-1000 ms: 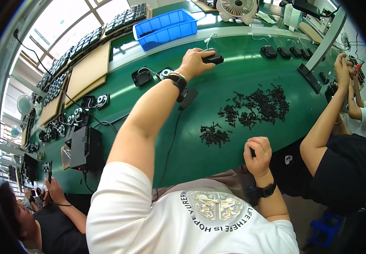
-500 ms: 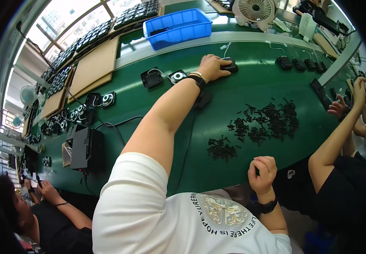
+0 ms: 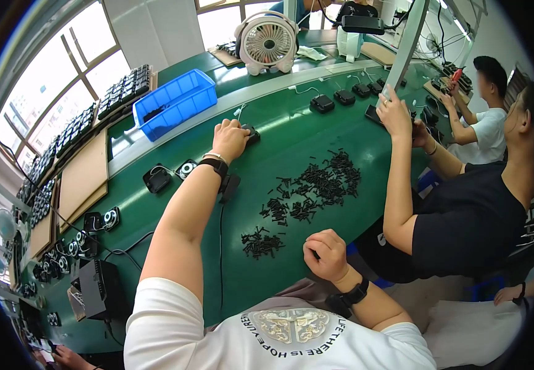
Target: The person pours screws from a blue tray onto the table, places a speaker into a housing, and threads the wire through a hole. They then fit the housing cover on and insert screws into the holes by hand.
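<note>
My left arm stretches forward across the green table [image 3: 186,203]. At its end, my left hand [image 3: 230,140] is closed over the near side of a small black case [image 3: 252,134] with a white cable behind it. Fingers cover much of the case. Close to the table's near edge, my right hand [image 3: 325,254] is curled into a loose fist; whatever it may hold is hidden. Beyond and left of that fist lie piles of short black stick-shaped pieces [image 3: 328,179]. A black block with a cord [image 3: 228,188] sits beside my left wrist.
Open cases with round speakers [image 3: 186,168] line the left side, near a black power box [image 3: 101,288]. A blue bin [image 3: 177,102] and a fan [image 3: 269,44] stand at the back. More black cases [image 3: 322,103] lie far right. A co-worker in black [image 3: 464,216] works at right.
The view has swung to the right, bringing more of the right-hand co-worker into sight. My left hand stays on the black case, and my right hand stays curled.
</note>
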A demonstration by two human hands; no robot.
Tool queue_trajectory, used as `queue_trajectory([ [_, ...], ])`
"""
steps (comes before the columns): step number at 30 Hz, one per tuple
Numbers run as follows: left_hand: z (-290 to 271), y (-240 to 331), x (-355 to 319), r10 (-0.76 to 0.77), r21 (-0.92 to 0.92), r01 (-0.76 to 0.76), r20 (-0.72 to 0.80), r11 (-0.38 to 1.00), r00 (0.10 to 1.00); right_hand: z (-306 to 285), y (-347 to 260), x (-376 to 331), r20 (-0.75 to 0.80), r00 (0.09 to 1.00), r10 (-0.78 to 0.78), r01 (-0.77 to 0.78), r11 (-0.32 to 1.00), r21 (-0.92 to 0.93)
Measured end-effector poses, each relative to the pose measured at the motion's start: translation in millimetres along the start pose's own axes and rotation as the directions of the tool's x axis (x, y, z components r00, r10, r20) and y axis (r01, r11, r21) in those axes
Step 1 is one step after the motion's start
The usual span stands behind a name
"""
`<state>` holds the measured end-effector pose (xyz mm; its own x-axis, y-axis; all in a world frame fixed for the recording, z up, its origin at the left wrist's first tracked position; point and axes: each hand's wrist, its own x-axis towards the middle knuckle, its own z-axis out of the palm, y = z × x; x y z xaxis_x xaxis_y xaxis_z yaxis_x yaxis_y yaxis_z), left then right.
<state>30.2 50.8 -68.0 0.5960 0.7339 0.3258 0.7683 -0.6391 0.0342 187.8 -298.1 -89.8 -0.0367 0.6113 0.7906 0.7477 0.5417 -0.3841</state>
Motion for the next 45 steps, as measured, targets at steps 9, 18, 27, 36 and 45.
queue_trajectory([
  [9,2,7,2,0.060,0.115,-0.061,0.008,0.991,0.998,2,-1,2,-0.008,1.000,0.001,-0.001,1.000,0.002],
  [18,-19,22,1,-0.033,0.106,0.020,0.126,0.994,0.991,0,-1,2,-0.011,1.000,0.008,-0.008,1.000,-0.026],
  [27,-45,17,-43,-0.075,-0.189,0.080,0.031,0.979,0.997,4,-6,1,-0.004,1.000,-0.010,0.010,1.000,-0.006],
  [36,-163,82,-236,0.033,-0.834,0.127,0.171,0.536,0.985,-10,-2,9,0.254,0.965,0.059,-0.096,0.986,0.135],
  [45,-185,55,-422,-0.283,-0.847,0.307,0.196,0.434,0.939,88,-53,144,0.564,0.809,-0.165,-0.060,0.931,0.360],
])
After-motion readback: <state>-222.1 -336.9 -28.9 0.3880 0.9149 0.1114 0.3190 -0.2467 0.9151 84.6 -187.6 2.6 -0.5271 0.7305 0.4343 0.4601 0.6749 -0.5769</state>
